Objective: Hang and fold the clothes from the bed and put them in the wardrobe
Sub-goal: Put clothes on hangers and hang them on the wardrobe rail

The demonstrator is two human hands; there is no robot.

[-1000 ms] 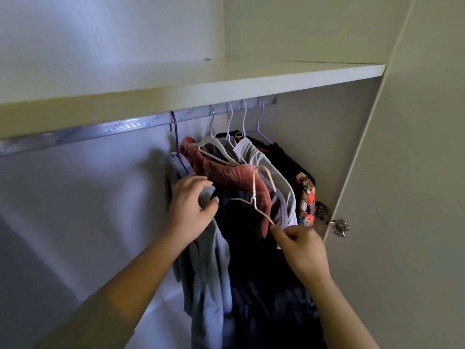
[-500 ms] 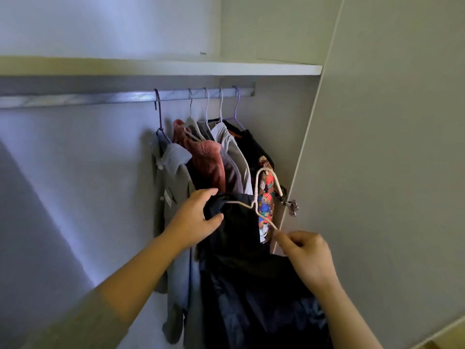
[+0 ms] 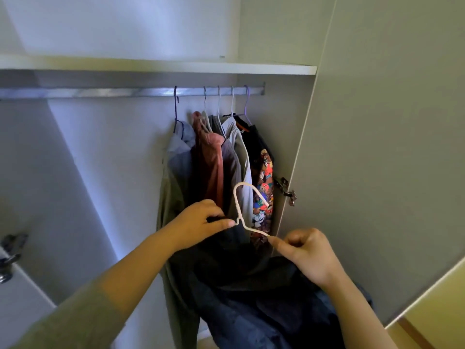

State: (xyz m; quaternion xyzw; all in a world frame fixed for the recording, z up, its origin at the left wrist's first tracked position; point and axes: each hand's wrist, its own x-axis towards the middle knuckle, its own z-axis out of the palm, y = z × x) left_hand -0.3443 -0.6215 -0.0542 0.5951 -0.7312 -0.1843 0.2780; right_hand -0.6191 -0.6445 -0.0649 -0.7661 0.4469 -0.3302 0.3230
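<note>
1. Now the dark garment (image 3: pixel 251 285) hangs low in front of the open wardrobe, at 6 o'clock from the hung clothes (image 3: pixel 214 159). It is draped on a white hanger (image 3: pixel 254 229), and the hanger's hook stands free, well below the rail (image 3: pixel 100 92).
2. The left hand (image 3: pixel 201 222) has its fingers curled. Thumb and forefinger pinch the hanger's neck together with a fold of the dark cloth.
3. The right hand (image 3: pixel 307 253) pinches the tip of the hanger's right arm between thumb and forefinger, with the other fingers tucked in.
4. The step in hand looks to be hooking this hanger onto the rail. Five hangers crowd the rail's right end, at 12 to 1 o'clock from the hands. Bare rail lies toward 10 and 11 o'clock, and that is the easier target.
5. To do it well, lift by the neck with the left hand and let the right only steady the arm. Keep the hanger level, because its left arm is hidden under cloth and the garment could slide off.
6. Turn the hook's opening toward the rail before rising. Keep it clear of the patterned shirt (image 3: pixel 264 187) just behind it and of the door hinge (image 3: pixel 289 193) at 3 o'clock.
</note>
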